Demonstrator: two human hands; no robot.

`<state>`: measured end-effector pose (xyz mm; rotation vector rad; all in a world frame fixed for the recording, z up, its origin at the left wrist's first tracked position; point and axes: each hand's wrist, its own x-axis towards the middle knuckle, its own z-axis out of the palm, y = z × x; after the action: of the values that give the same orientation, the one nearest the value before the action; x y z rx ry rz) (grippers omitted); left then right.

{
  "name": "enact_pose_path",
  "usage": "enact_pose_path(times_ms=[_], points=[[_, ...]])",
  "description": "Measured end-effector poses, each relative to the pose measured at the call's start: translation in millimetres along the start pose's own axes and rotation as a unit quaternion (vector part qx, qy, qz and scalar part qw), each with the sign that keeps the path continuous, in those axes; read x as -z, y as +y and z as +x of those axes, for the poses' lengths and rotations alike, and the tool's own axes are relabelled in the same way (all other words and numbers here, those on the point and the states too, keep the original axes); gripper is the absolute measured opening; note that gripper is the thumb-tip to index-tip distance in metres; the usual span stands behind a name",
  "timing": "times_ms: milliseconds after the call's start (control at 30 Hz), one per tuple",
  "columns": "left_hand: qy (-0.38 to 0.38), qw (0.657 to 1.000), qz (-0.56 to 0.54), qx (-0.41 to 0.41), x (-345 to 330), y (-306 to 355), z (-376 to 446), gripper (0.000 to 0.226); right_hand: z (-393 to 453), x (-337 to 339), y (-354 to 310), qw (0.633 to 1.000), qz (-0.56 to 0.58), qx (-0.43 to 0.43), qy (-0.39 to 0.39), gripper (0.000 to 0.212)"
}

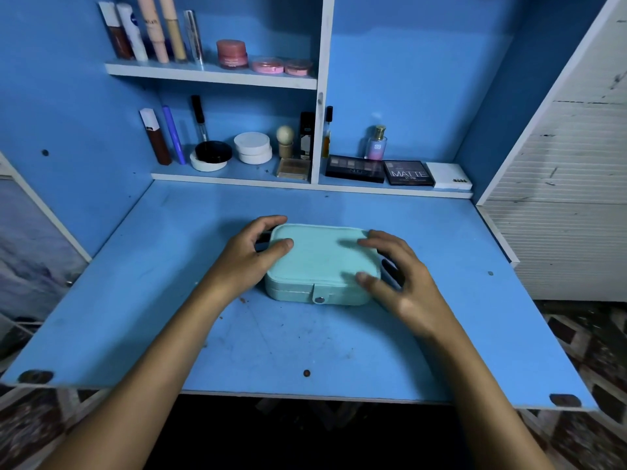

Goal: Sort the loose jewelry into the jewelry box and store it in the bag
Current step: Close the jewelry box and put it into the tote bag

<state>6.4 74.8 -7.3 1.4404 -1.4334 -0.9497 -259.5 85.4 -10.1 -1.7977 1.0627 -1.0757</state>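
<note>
A mint-green jewelry box point(319, 259) lies shut on the blue desk point(305, 337), with its snap tab point(319, 296) facing me. My left hand point(251, 252) grips the box's left end, thumb on the lid and fingers curled round the far left corner. My right hand point(397, 279) is over the right end. Its thumb and forefinger touch the lid, and the other fingers spread past the right edge, slightly blurred. No loose jewelry and no bag is in view.
Shelves behind the desk hold cosmetics: tubes and pink jars point(232, 54) on top, compacts point(252, 147), a perfume bottle point(376, 144) and eyeshadow palettes point(409, 173) below. A white slatted panel point(570, 205) stands on the right. The desk's front edge is near me.
</note>
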Motion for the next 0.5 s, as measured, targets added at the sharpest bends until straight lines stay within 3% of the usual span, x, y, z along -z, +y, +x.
enact_pose_path(times_ms=[100, 200, 500], points=[[0.013, 1.0, 0.003, 0.019, 0, 2, 3, 0.034, 20, -8, -1, 0.995, 0.025, -0.073, 0.069, 0.033], [0.022, 0.999, 0.013, 0.028, -1, 3, 4, 0.029, 33, -12, 1, 0.99, 0.01, -0.121, 0.076, 0.032], [0.026, 0.999, -0.004, 0.038, -4, 5, -23, 0.028, 6, -20, -5, 0.986, 0.031, -0.13, 0.1, 0.019]])
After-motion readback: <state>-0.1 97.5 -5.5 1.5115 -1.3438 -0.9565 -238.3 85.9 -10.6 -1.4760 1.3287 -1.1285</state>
